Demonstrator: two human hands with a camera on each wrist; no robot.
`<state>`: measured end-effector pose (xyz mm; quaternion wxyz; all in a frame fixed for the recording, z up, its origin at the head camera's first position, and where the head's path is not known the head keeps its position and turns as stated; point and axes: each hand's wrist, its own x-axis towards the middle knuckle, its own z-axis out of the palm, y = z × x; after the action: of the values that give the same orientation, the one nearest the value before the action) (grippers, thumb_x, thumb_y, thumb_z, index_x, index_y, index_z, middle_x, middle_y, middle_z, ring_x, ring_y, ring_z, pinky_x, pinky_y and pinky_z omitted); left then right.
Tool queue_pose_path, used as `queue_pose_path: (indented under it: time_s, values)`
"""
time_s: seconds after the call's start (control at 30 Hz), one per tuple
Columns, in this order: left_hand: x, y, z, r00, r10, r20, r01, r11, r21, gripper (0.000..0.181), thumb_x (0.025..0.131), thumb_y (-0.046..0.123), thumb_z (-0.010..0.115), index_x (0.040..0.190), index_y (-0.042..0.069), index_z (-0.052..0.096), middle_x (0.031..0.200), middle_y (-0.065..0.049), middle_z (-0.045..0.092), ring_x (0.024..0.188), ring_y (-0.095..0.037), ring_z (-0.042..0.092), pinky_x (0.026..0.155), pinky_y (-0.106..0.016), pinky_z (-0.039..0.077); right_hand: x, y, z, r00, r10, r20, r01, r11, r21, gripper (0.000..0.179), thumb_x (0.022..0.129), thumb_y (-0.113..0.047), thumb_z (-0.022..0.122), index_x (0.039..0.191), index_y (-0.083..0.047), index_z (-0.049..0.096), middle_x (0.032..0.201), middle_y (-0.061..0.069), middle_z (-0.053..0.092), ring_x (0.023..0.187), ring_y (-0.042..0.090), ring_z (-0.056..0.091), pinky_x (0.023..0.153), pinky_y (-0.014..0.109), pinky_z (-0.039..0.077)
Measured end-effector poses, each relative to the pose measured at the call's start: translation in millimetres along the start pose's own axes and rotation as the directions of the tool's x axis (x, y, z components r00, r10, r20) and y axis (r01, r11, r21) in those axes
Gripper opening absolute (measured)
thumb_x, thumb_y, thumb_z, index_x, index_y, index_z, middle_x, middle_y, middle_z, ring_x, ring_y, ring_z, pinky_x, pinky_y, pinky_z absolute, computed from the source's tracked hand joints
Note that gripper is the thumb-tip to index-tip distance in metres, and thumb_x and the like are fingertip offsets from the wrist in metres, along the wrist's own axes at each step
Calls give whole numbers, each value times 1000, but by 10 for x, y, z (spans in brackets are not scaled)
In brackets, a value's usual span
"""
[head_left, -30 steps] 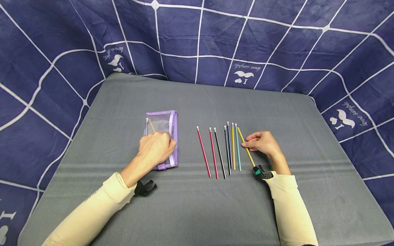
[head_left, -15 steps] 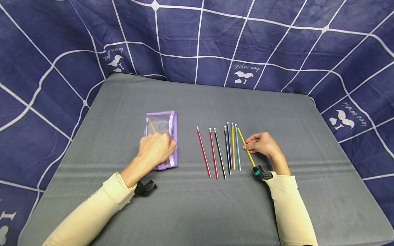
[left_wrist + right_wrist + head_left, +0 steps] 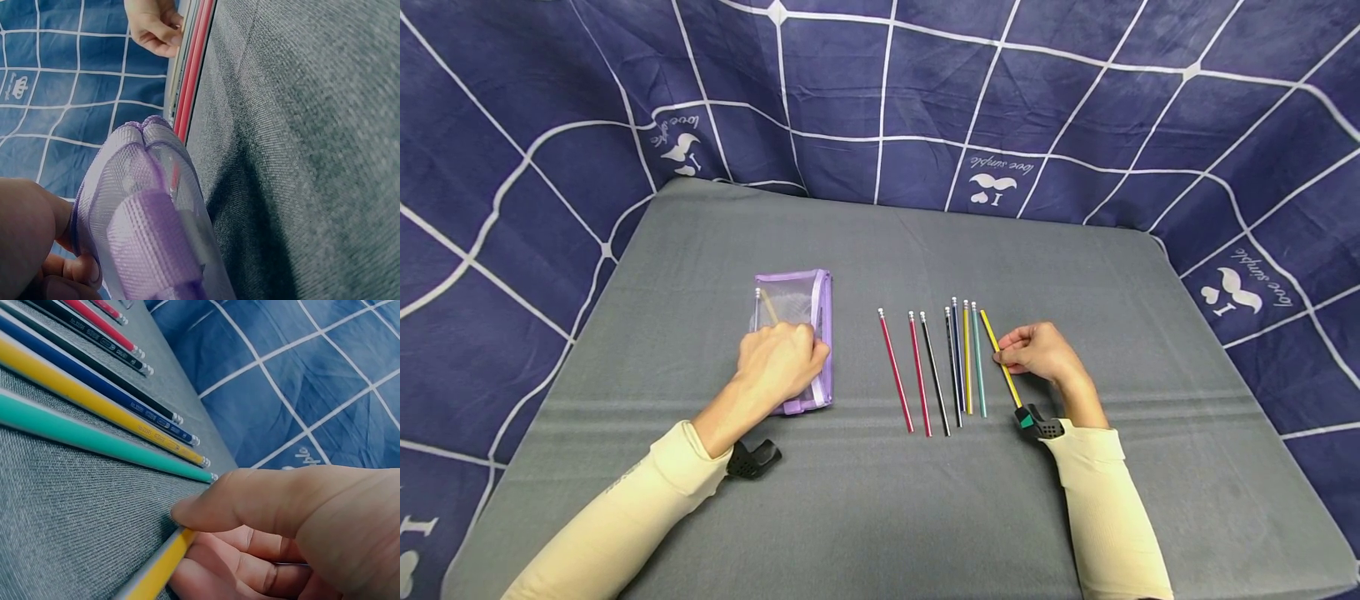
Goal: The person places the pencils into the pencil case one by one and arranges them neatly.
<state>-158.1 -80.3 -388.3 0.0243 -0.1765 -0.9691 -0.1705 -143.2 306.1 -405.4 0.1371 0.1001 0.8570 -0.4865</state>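
A yellow pencil [image 3: 1009, 380] is pinched by the right hand [image 3: 1037, 348], well apart from the purple mesh pouch [image 3: 826, 383] off to the left, which is gripped by the left hand [image 3: 781, 358]. Loose pencils [image 3: 934, 371] are lined up on the table [image 3: 865, 500] in between. The yellow pencil's slanted a bit, far end leftish, so it's only roughly lined up with the pouch's long side.
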Motion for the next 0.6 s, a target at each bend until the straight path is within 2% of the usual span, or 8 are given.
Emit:
queue_pose_path:
  time_s: [0.33,0.6]
  values:
    - [0,-3,0,1000,2,2,-2,1000,-3,29,84,23,49,56,16,43,54,-3,47,51,-27,50,45,-47,39,0,36,-17,1000,10,0,-10,997,81,29,83,5,67,106,20,57,75,2,67,65,6,64,62,25,55]
    - [0,-6,-4,1000,4,-4,-4,1000,0,29,84,23,49,56,16,43,53,-2,46,50,-27,49,45,-47,39,6,26,-22,1000,-9,-21,12,991,134,28,86,6,65,107,21,56,74,0,68,63,5,63,62,24,55]
